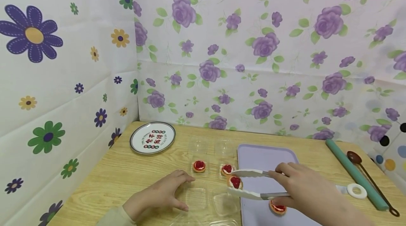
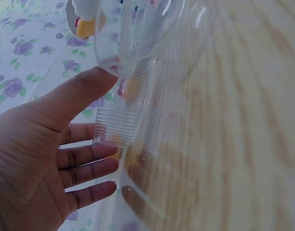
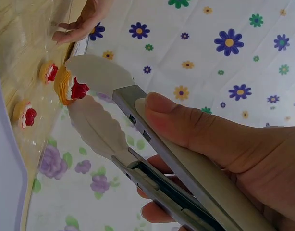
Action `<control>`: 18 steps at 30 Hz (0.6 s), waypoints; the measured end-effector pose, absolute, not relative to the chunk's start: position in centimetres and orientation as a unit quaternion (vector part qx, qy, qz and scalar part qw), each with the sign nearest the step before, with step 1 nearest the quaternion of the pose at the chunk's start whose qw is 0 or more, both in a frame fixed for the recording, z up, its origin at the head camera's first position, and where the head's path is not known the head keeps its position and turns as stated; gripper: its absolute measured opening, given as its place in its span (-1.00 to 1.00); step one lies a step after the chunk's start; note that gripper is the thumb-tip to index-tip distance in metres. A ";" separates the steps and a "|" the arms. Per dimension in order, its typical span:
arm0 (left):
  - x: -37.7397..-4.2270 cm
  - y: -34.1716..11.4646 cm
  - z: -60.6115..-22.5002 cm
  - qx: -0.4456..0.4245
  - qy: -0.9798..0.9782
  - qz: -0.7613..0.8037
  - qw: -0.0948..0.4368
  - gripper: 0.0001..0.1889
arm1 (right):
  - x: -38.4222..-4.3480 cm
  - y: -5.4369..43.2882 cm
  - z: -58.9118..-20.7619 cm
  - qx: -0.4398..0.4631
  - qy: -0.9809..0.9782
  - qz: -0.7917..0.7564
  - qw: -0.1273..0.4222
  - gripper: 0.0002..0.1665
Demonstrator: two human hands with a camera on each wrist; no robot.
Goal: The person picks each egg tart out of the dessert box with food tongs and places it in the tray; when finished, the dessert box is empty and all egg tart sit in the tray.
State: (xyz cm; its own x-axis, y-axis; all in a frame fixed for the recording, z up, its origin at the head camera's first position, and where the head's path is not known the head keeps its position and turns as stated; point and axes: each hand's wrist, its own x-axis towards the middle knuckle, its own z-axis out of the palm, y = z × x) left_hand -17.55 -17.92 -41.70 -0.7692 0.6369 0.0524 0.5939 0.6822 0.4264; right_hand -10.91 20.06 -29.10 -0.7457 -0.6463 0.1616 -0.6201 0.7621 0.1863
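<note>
My right hand grips a pair of tongs with pale scalloped tips. Between those tips sits a small tart with white cream and red fruit, held above the table left of the lilac tray. My left hand reaches in beside a clear plastic container, thumb and fingers spread at its edges. In the left wrist view, its thumb and straight fingers are right at the clear ribbed plastic. Two similar tarts, one at left and another partly behind the tongs, sit in clear containers.
Another tart lies on the lilac tray. A printed plate stands at the back left. At the right are a green rolling pin and a brown spoon. More clear containers stand near the front.
</note>
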 end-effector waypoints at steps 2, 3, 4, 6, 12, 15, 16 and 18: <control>-17.5 -17.9 -41.7 0.335 0.916 0.215 0.052 -0.20 | -10.9 20.6 -29.4 0.336 -0.935 -0.055 0.101 -0.36; -17.5 -17.9 -41.7 0.336 0.915 0.216 0.051 -0.20 | -10.9 20.8 -29.5 0.335 -0.936 -0.053 0.098 -0.36; -17.5 -17.9 -41.7 0.336 0.916 0.216 0.052 -0.20 | -10.9 21.1 -29.6 0.333 -0.937 -0.051 0.093 -0.35; -17.5 -17.9 -41.6 0.335 0.916 0.216 0.053 -0.20 | -10.9 21.6 -29.8 0.330 -0.939 -0.051 0.082 -0.34; -17.5 -17.9 -41.6 0.331 0.917 0.216 0.061 -0.19 | -10.8 22.8 -30.4 0.331 -0.940 -0.047 0.065 -0.30; -17.6 -17.9 -41.6 0.330 0.917 0.216 0.062 -0.19 | -10.9 23.4 -30.9 0.325 -0.944 -0.039 0.042 -0.28; -17.6 -17.9 -41.6 0.331 0.917 0.216 0.061 -0.19 | -11.0 23.6 -31.1 0.320 -0.946 -0.034 0.029 -0.27; -17.6 -17.9 -41.7 0.330 0.917 0.217 0.061 -0.19 | -11.1 24.0 -31.5 0.306 -0.952 -0.026 0.002 -0.27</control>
